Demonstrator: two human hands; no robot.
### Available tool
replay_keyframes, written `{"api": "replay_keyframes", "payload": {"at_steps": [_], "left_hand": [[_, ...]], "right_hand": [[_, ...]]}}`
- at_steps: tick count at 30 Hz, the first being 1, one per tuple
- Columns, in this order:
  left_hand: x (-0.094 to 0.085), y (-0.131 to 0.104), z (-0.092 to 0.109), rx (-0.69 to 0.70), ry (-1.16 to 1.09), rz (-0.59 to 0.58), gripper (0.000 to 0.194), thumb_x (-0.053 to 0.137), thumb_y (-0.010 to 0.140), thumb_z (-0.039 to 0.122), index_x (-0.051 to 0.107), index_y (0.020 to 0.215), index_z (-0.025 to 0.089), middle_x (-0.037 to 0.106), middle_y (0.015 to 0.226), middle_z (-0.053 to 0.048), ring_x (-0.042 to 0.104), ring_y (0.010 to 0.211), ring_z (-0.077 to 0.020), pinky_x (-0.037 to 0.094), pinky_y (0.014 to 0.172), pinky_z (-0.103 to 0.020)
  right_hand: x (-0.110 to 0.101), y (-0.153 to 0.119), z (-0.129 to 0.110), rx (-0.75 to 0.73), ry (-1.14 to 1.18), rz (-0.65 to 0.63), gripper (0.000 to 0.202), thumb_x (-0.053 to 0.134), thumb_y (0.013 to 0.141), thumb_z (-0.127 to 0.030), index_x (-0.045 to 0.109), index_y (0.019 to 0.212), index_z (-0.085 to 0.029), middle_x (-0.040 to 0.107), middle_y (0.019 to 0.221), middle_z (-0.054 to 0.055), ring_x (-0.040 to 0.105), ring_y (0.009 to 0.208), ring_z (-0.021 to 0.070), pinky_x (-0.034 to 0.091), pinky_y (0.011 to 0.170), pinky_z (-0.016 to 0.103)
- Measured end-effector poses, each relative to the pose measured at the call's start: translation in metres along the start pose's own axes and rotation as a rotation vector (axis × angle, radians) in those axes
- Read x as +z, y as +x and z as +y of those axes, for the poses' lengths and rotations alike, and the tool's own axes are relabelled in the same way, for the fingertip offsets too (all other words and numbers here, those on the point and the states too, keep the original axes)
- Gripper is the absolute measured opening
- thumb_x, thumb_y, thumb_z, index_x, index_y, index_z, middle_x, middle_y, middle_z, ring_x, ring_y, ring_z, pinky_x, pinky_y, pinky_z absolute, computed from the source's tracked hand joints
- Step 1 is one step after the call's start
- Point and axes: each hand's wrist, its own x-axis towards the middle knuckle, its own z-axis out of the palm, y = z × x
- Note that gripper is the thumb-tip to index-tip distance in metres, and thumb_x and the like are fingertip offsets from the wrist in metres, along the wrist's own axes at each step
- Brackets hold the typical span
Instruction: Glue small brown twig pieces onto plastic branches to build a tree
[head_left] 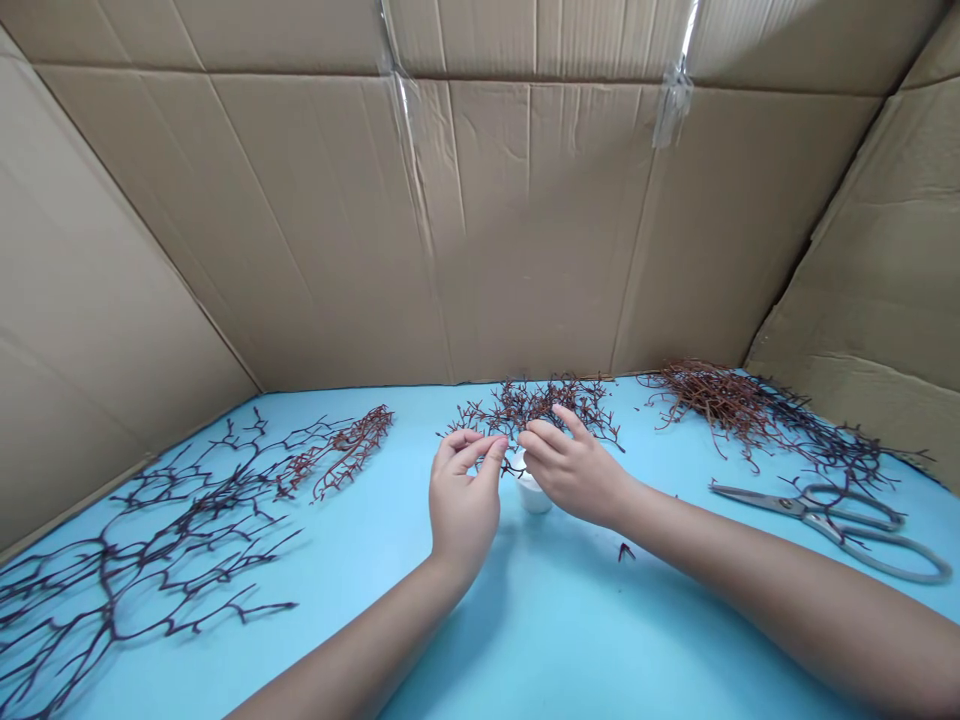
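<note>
**Both hands pinching a red-brown twig cluster over a white cup**

Grip, both sides: left hand (463,497) has thumb and forefinger closed together on a thin stem at the near edge of the twig cluster (536,403); right hand (570,467) is likewise closed on the same cluster, fingertips just beside those of the left. Remaining fingers of both hands are loosely curled.

Position: the cluster sits at the middle of the blue surface (570,630), toward the far cardboard wall (525,230). One small white cup (534,493) stands directly beneath the two hands, partly hidden by the right hand. Whether the cluster's stem reaches into the cup cannot be told.

Count of other items:
- 1 flat dark branch sheet (150,540), far left, spread out on the surface.
- 1 reddish sprig (349,450) lying at the sheet's upper right edge, touching it.
- 1 loose pile of twigs (757,410), far right; individual pieces too tangled to count.
- 1 pair of metal scissors (832,513), blades shut, just in front of the pile.
- 1 small clipped scrap (625,551) near the right forearm.
</note>
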Motion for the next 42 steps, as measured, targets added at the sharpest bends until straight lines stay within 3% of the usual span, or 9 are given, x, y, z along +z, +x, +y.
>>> {"api": "replay_keyframes", "payload": {"at_steps": [4, 8, 11, 14, 20, 23, 34, 38, 42], "left_hand": [[-0.002, -0.001, 0.004, -0.011, -0.005, -0.001, 0.023, 0.057, 0.075, 0.039, 0.068, 0.073, 0.019, 0.052, 0.09, -0.002, 0.052, 0.086, -0.018, 0.04, 0.077, -0.028], [-0.003, -0.004, 0.013, -0.03, -0.041, -0.026, 0.023, 0.056, 0.075, 0.04, 0.066, 0.086, 0.022, 0.052, 0.102, -0.003, 0.05, 0.096, -0.019, 0.037, 0.084, -0.029], [-0.004, -0.012, 0.02, -0.065, -0.079, -0.006, 0.036, 0.055, 0.076, 0.04, 0.051, 0.11, 0.027, 0.046, 0.115, -0.002, 0.044, 0.104, -0.0186, 0.033, 0.09, -0.031], [-0.004, -0.024, 0.025, -0.154, -0.143, 0.027, 0.033, 0.051, 0.079, 0.043, 0.044, 0.106, 0.025, 0.048, 0.103, -0.002, 0.046, 0.097, -0.0172, 0.035, 0.085, -0.031], [-0.002, -0.046, 0.039, -0.304, -0.391, -0.381, 0.021, 0.051, 0.079, 0.04, 0.056, 0.086, 0.02, 0.059, 0.086, -0.001, 0.052, 0.084, -0.0153, 0.04, 0.074, -0.025], [0.0, -0.05, 0.041, -0.385, -0.475, -0.436, 0.021, 0.057, 0.076, 0.035, 0.059, 0.091, 0.02, 0.062, 0.09, -0.002, 0.054, 0.088, -0.0163, 0.041, 0.078, -0.026], [0.0, -0.05, 0.035, -0.364, -0.553, -0.45, 0.015, 0.059, 0.075, 0.031, 0.062, 0.078, 0.017, 0.062, 0.078, -0.001, 0.053, 0.079, -0.0147, 0.041, 0.075, -0.026], [0.0, -0.05, 0.037, -0.365, -0.423, -0.422, 0.017, 0.055, 0.077, 0.036, 0.057, 0.077, 0.019, 0.057, 0.076, 0.001, 0.05, 0.075, -0.0127, 0.039, 0.072, -0.024], [0.004, -0.051, 0.035, -0.384, -0.339, -0.484, 0.019, 0.049, 0.079, 0.038, 0.052, 0.076, 0.02, 0.052, 0.075, 0.001, 0.048, 0.072, -0.0129, 0.038, 0.072, -0.026]], "right_hand": [[0.0, -0.002, -0.002, 0.187, 0.203, -0.03, 0.019, 0.041, 0.086, -0.015, 0.059, 0.084, -0.016, 0.055, 0.102, 0.009, 0.039, 0.105, 0.0231, 0.015, 0.1, 0.048], [-0.004, -0.008, 0.003, 0.666, 0.726, 0.036, 0.009, 0.049, 0.08, -0.016, 0.057, 0.075, -0.017, 0.053, 0.1, 0.01, 0.035, 0.108, 0.0253, 0.01, 0.1, 0.048], [-0.012, -0.013, 0.005, 0.897, 0.925, 0.07, 0.013, 0.045, 0.081, -0.021, 0.054, 0.072, -0.018, 0.049, 0.096, 0.01, 0.038, 0.102, 0.0255, 0.023, 0.093, 0.047], [-0.025, -0.015, -0.001, 1.026, 1.095, 0.033, 0.023, 0.036, 0.085, -0.028, 0.051, 0.072, -0.017, 0.05, 0.086, 0.008, 0.047, 0.085, 0.021, 0.038, 0.078, 0.04], [-0.057, -0.013, -0.027, 1.266, 1.883, -0.008, 0.024, 0.048, 0.079, -0.039, 0.051, 0.071, -0.016, 0.048, 0.072, 0.002, 0.046, 0.068, 0.013, 0.038, 0.058, 0.024], [-0.064, -0.012, -0.033, 1.295, 2.179, 0.029, 0.023, 0.058, 0.074, -0.038, 0.055, 0.071, -0.015, 0.046, 0.072, 0.001, 0.042, 0.067, 0.0114, 0.034, 0.057, 0.023], [-0.063, -0.019, -0.03, 1.193, 1.872, -0.133, 0.028, 0.047, 0.082, -0.039, 0.057, 0.071, -0.016, 0.048, 0.067, 0.0, 0.043, 0.062, 0.0114, 0.035, 0.058, 0.024], [-0.064, -0.039, -0.016, 1.097, 1.344, -0.198, 0.024, 0.043, 0.085, -0.035, 0.057, 0.076, -0.018, 0.051, 0.068, 0.001, 0.046, 0.061, 0.0125, 0.036, 0.056, 0.025], [-0.066, -0.08, -0.008, 0.82, 0.84, -0.272, 0.008, 0.051, 0.081, -0.024, 0.058, 0.08, -0.02, 0.058, 0.083, 0.002, 0.052, 0.07, 0.0143, 0.04, 0.062, 0.026]]}}
